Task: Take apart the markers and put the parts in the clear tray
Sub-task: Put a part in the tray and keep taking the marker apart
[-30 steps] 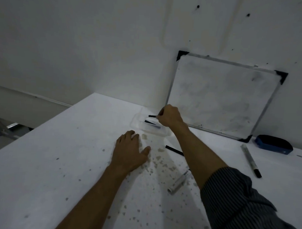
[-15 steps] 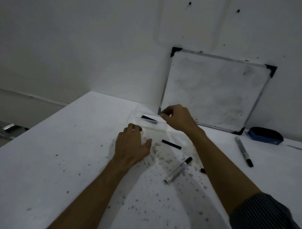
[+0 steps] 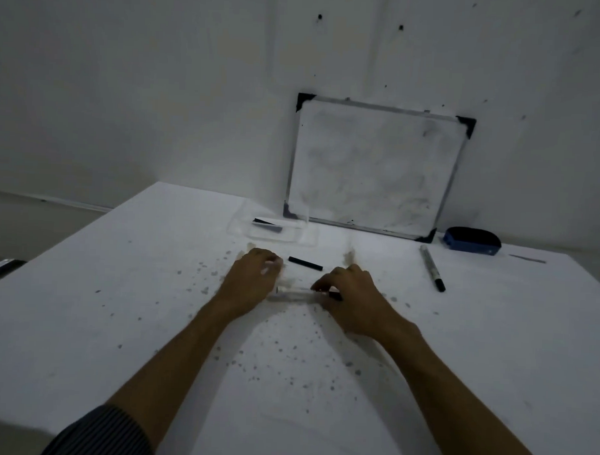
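1. White speckled desk (image 3: 84, 322) carries everything. The pale grey marker barrel with a black tip (image 3: 294, 294) lies flat on it at centre, between the two hands.
2. Right hand (image 3: 352, 297): fingertips pinch down on the barrel's black-tip end; grip closed on it, judged as steadying it for pulling apart.
3. Left hand (image 3: 252, 280): rests at the barrel's 9 o'clock end, fingers curled and motion-blurred; cannot tell whether its grip is closed on anything.
4. Short black cap-like piece (image 3: 305, 263) lies loose at 12 o'clock of the barrel, still outside the clear plastic tray (image 3: 237, 225).
5. Tray sits farther at 12 o'clock, near the framed whiteboard (image 3: 372, 168) leaning on the wall; dark parts (image 3: 267, 225) already lie inside.
6. A whole grey marker with black cap (image 3: 431, 267) waits at 2 o'clock, the blue eraser (image 3: 471, 240) beyond it.
7. Room: open desk from hands to tray; the desk's edge at 9 o'clock is well apart.
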A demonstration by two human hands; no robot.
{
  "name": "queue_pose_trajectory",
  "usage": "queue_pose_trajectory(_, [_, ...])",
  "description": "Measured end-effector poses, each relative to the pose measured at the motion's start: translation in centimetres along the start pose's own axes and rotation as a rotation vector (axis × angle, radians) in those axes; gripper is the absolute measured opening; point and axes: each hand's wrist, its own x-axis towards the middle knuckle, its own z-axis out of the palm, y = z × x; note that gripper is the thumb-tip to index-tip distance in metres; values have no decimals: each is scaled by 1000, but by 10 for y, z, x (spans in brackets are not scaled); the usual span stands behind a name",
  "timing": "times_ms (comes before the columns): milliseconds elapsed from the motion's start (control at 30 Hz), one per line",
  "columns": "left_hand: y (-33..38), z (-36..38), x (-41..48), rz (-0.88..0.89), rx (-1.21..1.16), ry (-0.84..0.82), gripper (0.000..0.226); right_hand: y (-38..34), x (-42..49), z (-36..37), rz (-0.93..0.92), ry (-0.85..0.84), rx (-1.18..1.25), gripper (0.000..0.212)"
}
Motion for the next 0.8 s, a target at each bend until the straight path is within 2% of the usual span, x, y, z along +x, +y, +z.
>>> queue_pose_trajectory(67, [16, -6, -3, -166, -328, 0, 56, -10, 0, 3, 134, 184, 208, 27])
queue_pose_trajectory(100, [25, -5, -6, -179, -426, 11, 61, -18, 0, 4, 211, 279, 331, 29])
queue_pose_trajectory(200, [51, 11, -19, -61, -592, 54, 56, -38, 2, 9, 329, 432, 523, 34])
queue_pose_trajectory(333, [54, 28, -25, 40, -624, 87, 35, -39, -5, 19, 343, 459, 587, 34])
queue_pose_trajectory(533, [36, 26, -17, -55, -702, 32, 25, -30, -6, 23, 288, 334, 589, 41])
queue_pose_trajectory(633, [28, 23, -5, -146, -845, 98, 26, -28, -1, 22, 356, 450, 568, 34])
queue_pose_trajectory(700, [23, 20, 0, -150, -792, 90, 28, -22, 11, 18, 389, 471, 406, 28])
queue_pose_trajectory(800, [21, 18, 0, -145, -736, 40, 31, -10, 36, 17, 438, 310, 114, 38])
